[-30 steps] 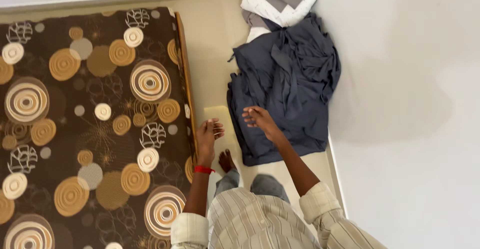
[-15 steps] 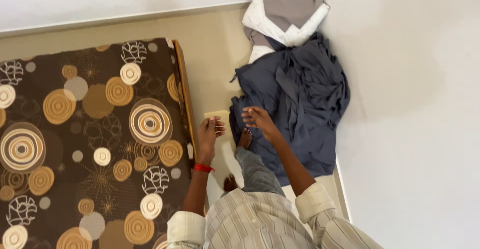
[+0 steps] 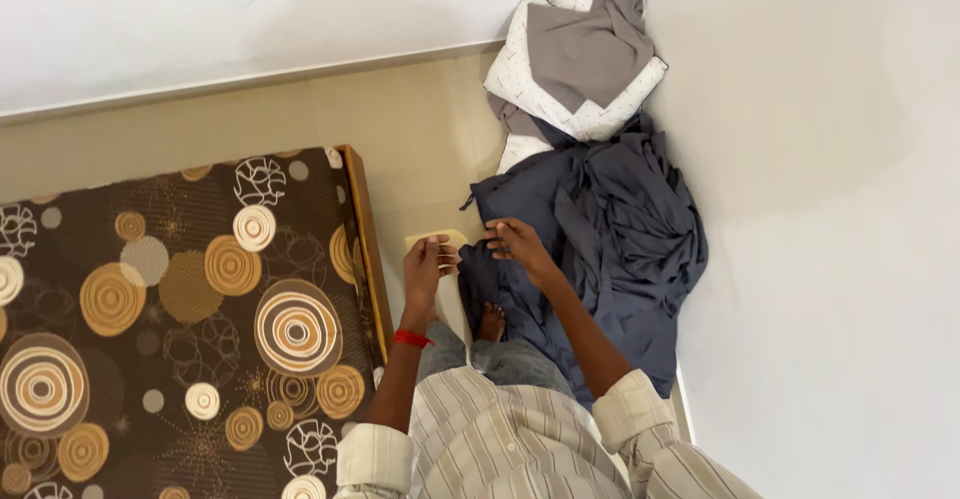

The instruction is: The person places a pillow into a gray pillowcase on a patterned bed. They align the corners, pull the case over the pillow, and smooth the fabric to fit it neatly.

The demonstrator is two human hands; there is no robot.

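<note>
My left hand (image 3: pixel 426 267), with a red band at the wrist, hovers over the floor strip beside the mattress, fingers loosely curled and holding nothing. My right hand (image 3: pixel 517 242) reaches out over the near left edge of a crumpled dark blue sheet (image 3: pixel 600 249) heaped on the floor against the wall; whether its spread fingers touch the cloth cannot be told. One bare foot (image 3: pixel 489 323) stands at the sheet's edge.
A brown mattress (image 3: pixel 180 329) printed with tan and cream circles lies to the left on a wooden frame. A white and grey pillow bundle (image 3: pixel 580 54) sits in the corner beyond the sheet. White walls (image 3: pixel 830 209) close the right and far sides. Beige floor (image 3: pixel 420 149) runs between.
I have stepped forward towards the corner; the mattress slid down in view and the sheet pile came closer. Both hands stayed raised in front, now nearer the sheet's edge.
</note>
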